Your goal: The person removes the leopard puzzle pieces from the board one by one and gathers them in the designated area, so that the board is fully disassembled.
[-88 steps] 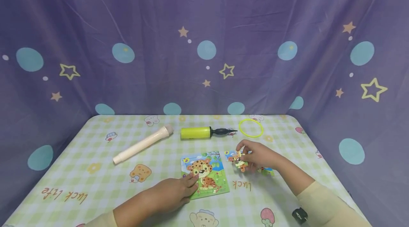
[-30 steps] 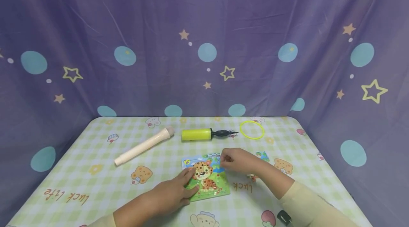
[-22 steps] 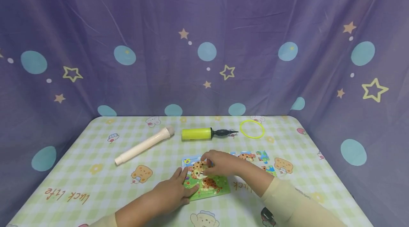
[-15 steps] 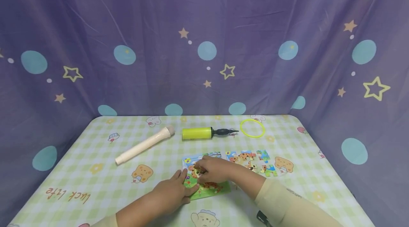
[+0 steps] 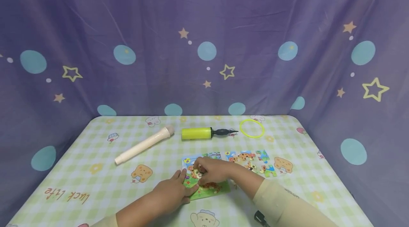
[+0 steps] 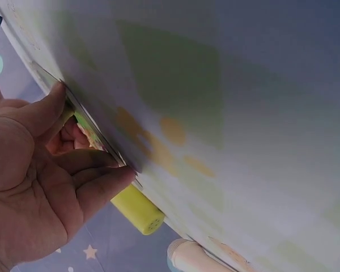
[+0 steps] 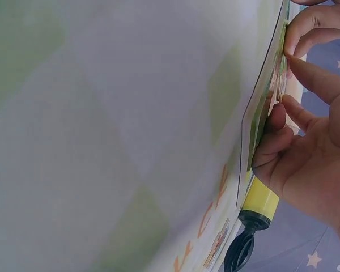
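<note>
- The flat square cardboard puzzle board with a spotted leopard cub picture (image 5: 207, 181) is lying on the green-and-white checked tablecloth (image 5: 96, 181), near the front edge and about midway across.
- The left hand (image 5: 172, 193) is resting on the board's near-left corner, fingers straight and apart, pressing down; the left wrist view is showing fingertips against the board's edge.
- The right hand (image 5: 213, 170) is sitting over the board's centre, fingers curled together and pinching a small leopard-patterned puzzle piece (image 5: 195, 173) right on the picture, so the piece is lying directly under the fingertips, left of the palm.
- The loose coloured puzzle pieces (image 5: 252, 163) are lying just right of the board, nearer the right arm.
- A cream cylindrical tube (image 5: 143, 144), a yellow hand pump (image 5: 196, 133) and a thin yellow ring (image 5: 252, 128) are lying further back, well apart from both hands.
</note>
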The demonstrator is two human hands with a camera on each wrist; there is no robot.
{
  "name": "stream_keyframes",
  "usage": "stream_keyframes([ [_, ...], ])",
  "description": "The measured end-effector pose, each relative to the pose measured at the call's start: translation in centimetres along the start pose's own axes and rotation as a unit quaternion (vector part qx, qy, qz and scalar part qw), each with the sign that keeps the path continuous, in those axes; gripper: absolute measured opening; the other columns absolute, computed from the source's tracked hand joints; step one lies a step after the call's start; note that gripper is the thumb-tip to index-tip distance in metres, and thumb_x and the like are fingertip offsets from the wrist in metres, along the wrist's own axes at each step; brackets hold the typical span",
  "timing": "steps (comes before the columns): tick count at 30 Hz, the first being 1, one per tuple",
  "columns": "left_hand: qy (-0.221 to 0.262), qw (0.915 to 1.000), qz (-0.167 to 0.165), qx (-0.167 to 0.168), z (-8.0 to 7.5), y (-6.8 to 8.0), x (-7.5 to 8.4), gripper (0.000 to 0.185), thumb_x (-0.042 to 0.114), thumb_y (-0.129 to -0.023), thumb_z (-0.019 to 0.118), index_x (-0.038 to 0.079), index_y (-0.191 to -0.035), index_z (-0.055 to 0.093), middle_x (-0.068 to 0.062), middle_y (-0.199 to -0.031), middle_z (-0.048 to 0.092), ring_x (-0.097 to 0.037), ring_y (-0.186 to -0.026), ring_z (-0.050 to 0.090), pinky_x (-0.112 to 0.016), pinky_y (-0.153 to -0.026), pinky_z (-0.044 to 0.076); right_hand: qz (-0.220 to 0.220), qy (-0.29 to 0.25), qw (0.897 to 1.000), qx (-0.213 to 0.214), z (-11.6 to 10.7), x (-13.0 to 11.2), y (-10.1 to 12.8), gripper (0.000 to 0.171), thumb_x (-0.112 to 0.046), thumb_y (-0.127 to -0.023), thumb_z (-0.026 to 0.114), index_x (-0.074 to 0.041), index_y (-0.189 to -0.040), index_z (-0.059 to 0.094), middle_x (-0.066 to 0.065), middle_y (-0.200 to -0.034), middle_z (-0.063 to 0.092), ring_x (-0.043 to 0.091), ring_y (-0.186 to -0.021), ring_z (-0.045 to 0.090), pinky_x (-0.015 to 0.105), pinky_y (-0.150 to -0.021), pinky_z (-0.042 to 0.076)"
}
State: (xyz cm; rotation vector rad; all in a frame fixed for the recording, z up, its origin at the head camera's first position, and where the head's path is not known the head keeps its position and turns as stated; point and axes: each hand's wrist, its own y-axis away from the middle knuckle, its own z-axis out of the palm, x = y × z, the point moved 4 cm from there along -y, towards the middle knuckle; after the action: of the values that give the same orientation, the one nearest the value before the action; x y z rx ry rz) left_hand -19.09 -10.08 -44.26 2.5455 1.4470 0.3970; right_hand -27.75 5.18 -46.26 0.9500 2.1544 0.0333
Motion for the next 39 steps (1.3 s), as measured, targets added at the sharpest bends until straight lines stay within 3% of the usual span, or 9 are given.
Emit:
stream_keyframes([
  [4,0.006,0.9999,-0.008,-0.006,0.2,-0.1,-0.1,0.051,0.043,-0.091,0.062,0.042,-0.141,0.051,-0.025,-0.156,0.031,-0.045,-0.140,0.036,-0.032,-0.054,0.052,-0.003,-0.003,1.000,0.001,0.0,0.1,0.0,0.042,-0.036,-0.091,0.069,-0.025,-0.126,0.048,-0.004,-0.118,0.052,0.009,-0.105,0.053,0.031,-0.086,0.050],
  [11,0.018,0.9998,-0.012,-0.003,0.1,0.1,-0.1,0.051,0.042,-0.092,0.062,0.040,-0.141,0.052,-0.028,-0.155,0.032,-0.046,-0.140,0.035,-0.033,-0.054,0.052,-0.044,-0.055,0.998,0.000,0.1,0.2,0.0,0.034,-0.026,-0.096,0.064,-0.023,-0.122,0.043,-0.004,-0.079,0.048,0.008,-0.060,0.043,0.024,-0.060,0.044],
  [18,0.007,1.0000,-0.002,-0.002,0.1,0.2,0.0,0.050,0.043,-0.092,0.061,0.041,-0.142,0.051,-0.027,-0.154,0.033,-0.045,-0.139,0.038,-0.031,-0.052,0.051,-0.043,-0.018,0.998,0.043,0.1,0.0,0.2,0.019,-0.029,-0.099,0.059,-0.025,-0.110,0.045,-0.008,-0.086,0.055,0.006,-0.068,0.051,0.023,-0.063,0.047],
  [25,-0.001,1.0000,0.003,0.002,0.1,0.1,0.1,0.049,0.042,-0.093,0.061,0.040,-0.141,0.052,-0.027,-0.153,0.035,-0.046,-0.137,0.040,-0.036,-0.058,0.055,-0.062,-0.009,0.995,0.075,-0.4,-0.9,0.6,0.013,-0.025,-0.098,0.062,-0.022,-0.100,0.049,-0.009,-0.079,0.057,0.005,-0.063,0.049,0.021,-0.060,0.046],
  [28,-0.005,1.0000,0.004,0.000,0.0,0.0,0.1,0.050,0.043,-0.093,0.061,0.040,-0.141,0.052,-0.027,-0.153,0.035,-0.046,-0.137,0.041,-0.037,-0.059,0.055,-0.062,-0.036,0.994,0.087,-1.3,-0.9,1.0,0.012,-0.024,-0.098,0.061,-0.022,-0.102,0.050,-0.003,-0.081,0.064,0.008,-0.067,0.059,0.024,-0.061,0.050],
  [32,-0.015,0.9999,0.001,-0.007,0.0,-0.1,0.1,0.049,0.043,-0.093,0.060,0.040,-0.142,0.051,-0.027,-0.153,0.035,-0.045,-0.137,0.041,-0.039,-0.064,0.057,-0.067,-0.111,0.987,0.097,-2.9,-0.3,1.6,0.018,-0.021,-0.099,0.061,-0.019,-0.114,0.052,0.008,-0.088,0.068,0.023,-0.079,0.071,0.036,-0.068,0.057],
  [36,-0.013,0.9998,-0.003,-0.013,0.0,-0.1,0.0,0.050,0.043,-0.093,0.060,0.040,-0.142,0.051,-0.026,-0.154,0.034,-0.045,-0.138,0.040,-0.042,-0.069,0.058,-0.066,-0.141,0.982,0.108,-4.5,0.5,2.5,0.026,-0.021,-0.099,0.061,-0.019,-0.124,0.056,0.010,-0.093,0.067,0.031,-0.081,0.071,0.046,-0.070,0.058],
  [39,-0.009,0.9999,-0.001,-0.008,0.1,-0.1,0.0,0.050,0.043,-0.093,0.060,0.040,-0.142,0.051,-0.027,-0.154,0.034,-0.046,-0.137,0.040,-0.045,-0.073,0.058,-0.057,-0.156,0.980,0.111,-5.3,1.2,3.3,0.019,-0.023,-0.100,0.059,-0.020,-0.119,0.061,0.013,-0.098,0.065,0.035,-0.083,0.069,0.051,-0.070,0.057],
])
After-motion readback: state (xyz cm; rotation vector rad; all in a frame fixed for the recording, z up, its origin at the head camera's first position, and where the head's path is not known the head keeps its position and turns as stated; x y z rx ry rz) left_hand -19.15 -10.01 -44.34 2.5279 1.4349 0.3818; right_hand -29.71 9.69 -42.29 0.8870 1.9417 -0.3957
